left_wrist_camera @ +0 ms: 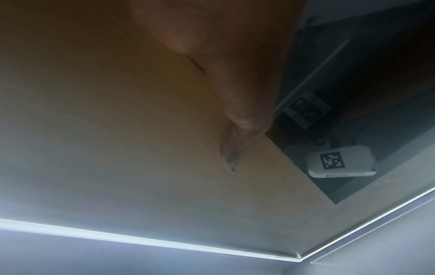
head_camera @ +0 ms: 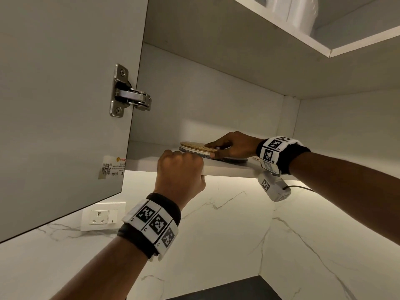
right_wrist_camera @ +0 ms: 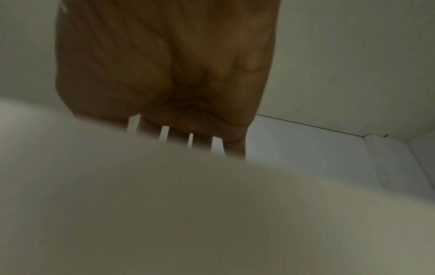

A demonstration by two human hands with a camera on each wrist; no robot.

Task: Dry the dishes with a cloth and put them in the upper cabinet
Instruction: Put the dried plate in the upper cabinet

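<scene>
Marble backsplash glows under our open upper cabinet [head_camera: 216, 118]. Our left hand [head_camera: 180, 169] curls over the shelf edge [head_camera: 227, 169], likely to steady us. Our right hand [head_camera: 231, 146], at three o'clock of the stacked plates [head_camera: 194, 148], grasps the top one, speckled beige, flat on the shelf.

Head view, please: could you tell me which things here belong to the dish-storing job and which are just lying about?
Job:
- stack of flat round plates, speckled beige on top
- grey cabinet bottom shelf
- right hand, holding the stack
- left hand, gripping the shelf edge

Lying about:
- white wall socket
- white container on the higher shelf
</scene>
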